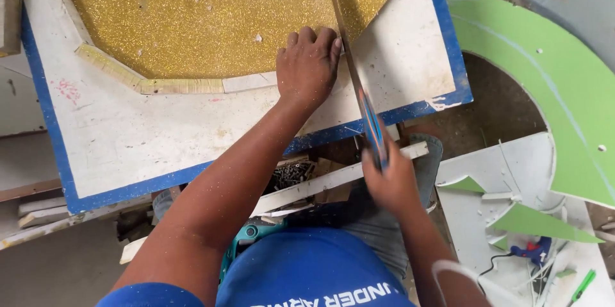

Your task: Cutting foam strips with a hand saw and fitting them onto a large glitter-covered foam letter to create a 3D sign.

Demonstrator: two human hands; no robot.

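Observation:
My left hand (307,63) presses flat on a white strip (246,81) along the lower edge of a gold glitter panel (211,22), which lies on a white board with a blue edge (128,147). My right hand (391,182) grips the blue and orange handle of a handsaw (354,76). The saw's blade runs up and away, just right of my left fingers, across the corner of the gold panel. Sawdust is scattered over the board.
A large green curved cut-out (551,82) lies at the right, with white offcuts (506,179) below it. A blue glue gun (532,250) and a green tool (582,286) rest at lower right. Wooden slats (333,179) and a box of screws (291,172) sit under the board.

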